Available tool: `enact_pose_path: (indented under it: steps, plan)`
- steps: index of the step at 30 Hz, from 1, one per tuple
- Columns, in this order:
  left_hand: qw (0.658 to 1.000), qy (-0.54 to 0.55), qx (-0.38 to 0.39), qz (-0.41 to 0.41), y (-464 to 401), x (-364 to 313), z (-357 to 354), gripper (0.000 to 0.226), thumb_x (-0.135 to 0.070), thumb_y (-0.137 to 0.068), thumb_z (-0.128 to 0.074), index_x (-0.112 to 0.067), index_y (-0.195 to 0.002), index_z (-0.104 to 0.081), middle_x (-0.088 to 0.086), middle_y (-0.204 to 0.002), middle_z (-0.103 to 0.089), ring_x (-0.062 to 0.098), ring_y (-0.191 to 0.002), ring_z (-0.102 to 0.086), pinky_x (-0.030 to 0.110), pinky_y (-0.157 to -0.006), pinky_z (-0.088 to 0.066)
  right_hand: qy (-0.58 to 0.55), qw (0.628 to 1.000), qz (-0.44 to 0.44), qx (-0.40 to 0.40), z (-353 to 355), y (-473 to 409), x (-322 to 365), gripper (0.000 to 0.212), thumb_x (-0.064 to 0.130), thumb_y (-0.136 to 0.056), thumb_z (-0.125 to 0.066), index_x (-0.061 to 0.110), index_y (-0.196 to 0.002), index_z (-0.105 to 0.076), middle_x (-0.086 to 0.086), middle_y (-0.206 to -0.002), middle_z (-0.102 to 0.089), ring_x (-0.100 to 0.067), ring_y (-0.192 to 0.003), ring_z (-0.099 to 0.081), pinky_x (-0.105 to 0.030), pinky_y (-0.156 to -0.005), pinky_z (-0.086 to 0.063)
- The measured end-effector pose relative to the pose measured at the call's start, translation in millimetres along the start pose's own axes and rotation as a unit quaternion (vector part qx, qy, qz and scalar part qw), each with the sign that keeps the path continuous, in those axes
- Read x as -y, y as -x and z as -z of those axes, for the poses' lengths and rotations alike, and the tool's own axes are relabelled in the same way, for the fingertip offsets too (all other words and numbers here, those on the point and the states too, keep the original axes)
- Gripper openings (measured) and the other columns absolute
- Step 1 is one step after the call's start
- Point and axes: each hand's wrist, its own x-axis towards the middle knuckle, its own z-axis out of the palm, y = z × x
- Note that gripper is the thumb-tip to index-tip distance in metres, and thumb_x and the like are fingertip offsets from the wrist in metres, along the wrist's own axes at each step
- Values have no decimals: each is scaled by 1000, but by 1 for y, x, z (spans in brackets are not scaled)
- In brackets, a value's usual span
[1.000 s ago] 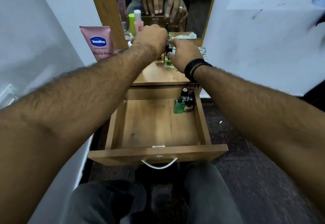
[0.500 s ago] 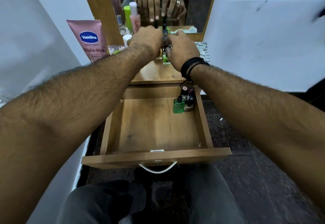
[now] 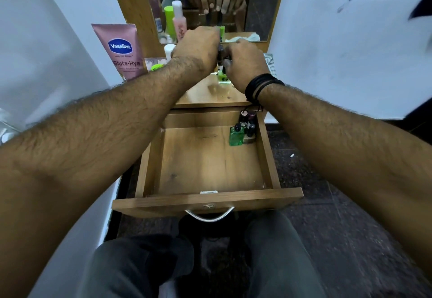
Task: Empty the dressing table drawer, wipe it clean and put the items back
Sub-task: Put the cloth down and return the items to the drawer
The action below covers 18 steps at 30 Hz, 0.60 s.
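Both hands work at the back of the counter (image 3: 210, 94), left hand (image 3: 196, 45) and right hand (image 3: 245, 61) curled round small dark bottles (image 3: 221, 54) held upright between them. The drawer (image 3: 208, 202) stands open below and nearer the person. Returned bottles cluster (image 3: 243, 129) in its far right corner, upright. Judgement: the right hand lies nearer that corner; the path runs down and back toward the person.

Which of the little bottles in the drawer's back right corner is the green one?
The square green bottle with a black cap, at the front left of the cluster in the drawer. The others behind and beside it are dark.
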Motion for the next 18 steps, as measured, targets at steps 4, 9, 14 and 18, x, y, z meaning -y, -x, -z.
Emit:
enact_pose_path:
  steps: [4,9,14,18]
  plan:
    - [1000,-2,13,-10,21,-8,17,28,-16,-93,-64,-12,-121,-62,17,-118,-62,37,-110,-60,52,-88,-55,-10,1000,-3,6,27,20,-1,24,21,-93,-57,15,-110,-73,-8,-114,-70,-29,-108,-62,-37,-90,-50]
    - [998,1,59,-24,61,-21,20,25,-24,-93,-64,-15,-115,-70,11,-112,-68,33,-103,-64,45,-86,-57,-34,996,-34,72,52,59,-6,13,18,-84,-67,14,-90,-77,-6,-97,-75,-22,-92,-65,-32,-79,-51]
    - [991,41,119,-36,101,-34,-7,21,-27,-90,-66,-19,-107,-76,7,-106,-71,28,-94,-66,35,-78,-54,6,986,-41,161,44,96,-18,13,16,-85,-68,12,-92,-78,-10,-95,-75,-27,-94,-67,-36,-81,-56]
    - [988,47,149,-18,122,-40,-37,25,-30,-92,-64,-19,-113,-72,14,-112,-65,35,-104,-63,39,-84,-54,25,980,-56,187,25,114,-33,15,19,-86,-65,16,-96,-77,-11,-101,-73,-32,-97,-66,-38,-84,-56]
